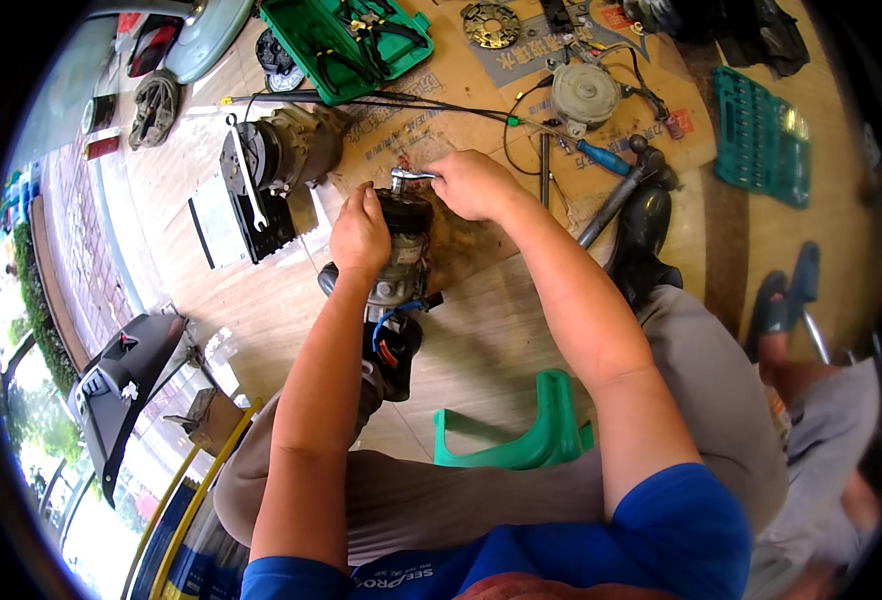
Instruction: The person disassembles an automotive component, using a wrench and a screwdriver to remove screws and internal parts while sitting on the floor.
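A metal compressor (401, 265) with a black pulley (404, 212) stands on the floor between my feet. My left hand (361, 238) is closed on the left side of the pulley, with the thumb and fingertips near its top. In my right hand (473, 185) is the handle end of a chrome ratchet wrench (413, 175), mostly covered by the fingers. The ratchet's head and socket sit upright over the pulley's centre. Whether a bolt is inside the socket, I cannot tell. A blue cable (393, 312) hangs at the compressor's near end.
Left of me, a combination wrench (247, 175) lies across a second compressor (306, 145). Cardboard (441, 100) ahead carries a green tool case (346, 50), a round motor (583, 95) and a blue-handled screwdriver (601, 157). A hammer (616, 195) lies by my right shoe. A person (831, 420) is at right.
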A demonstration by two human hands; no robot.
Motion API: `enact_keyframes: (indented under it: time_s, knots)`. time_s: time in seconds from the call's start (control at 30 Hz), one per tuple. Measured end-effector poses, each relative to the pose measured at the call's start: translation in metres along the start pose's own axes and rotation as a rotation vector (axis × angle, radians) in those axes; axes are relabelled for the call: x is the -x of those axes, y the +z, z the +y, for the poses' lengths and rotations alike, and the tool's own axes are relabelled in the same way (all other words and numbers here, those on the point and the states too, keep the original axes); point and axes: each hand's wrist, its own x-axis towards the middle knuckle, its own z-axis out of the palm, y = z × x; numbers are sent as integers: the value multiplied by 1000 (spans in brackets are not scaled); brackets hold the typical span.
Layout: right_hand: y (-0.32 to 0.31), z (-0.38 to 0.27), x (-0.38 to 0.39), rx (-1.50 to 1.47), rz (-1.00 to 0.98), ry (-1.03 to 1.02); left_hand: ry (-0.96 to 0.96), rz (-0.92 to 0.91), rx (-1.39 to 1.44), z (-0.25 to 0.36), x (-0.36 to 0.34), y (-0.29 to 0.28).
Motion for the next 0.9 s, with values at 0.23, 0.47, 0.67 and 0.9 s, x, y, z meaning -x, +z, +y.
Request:
enact_keyframes:
  time_s: [0.23, 0.47, 0.67, 0.9]
  knots:
    - [9, -14, 8, 37, -14, -1, -13, -15, 33, -6, -5, 0]
    - [9, -8, 1, -26, -38, -29, 42, 36, 40, -14, -7, 2]
    - [21, 16, 18, -226, 50, -32, -46, -10, -14, -4, -5, -4]
    - [25, 3, -22, 66, -141, -17, -70, -25, -49, 6, -1, -3]
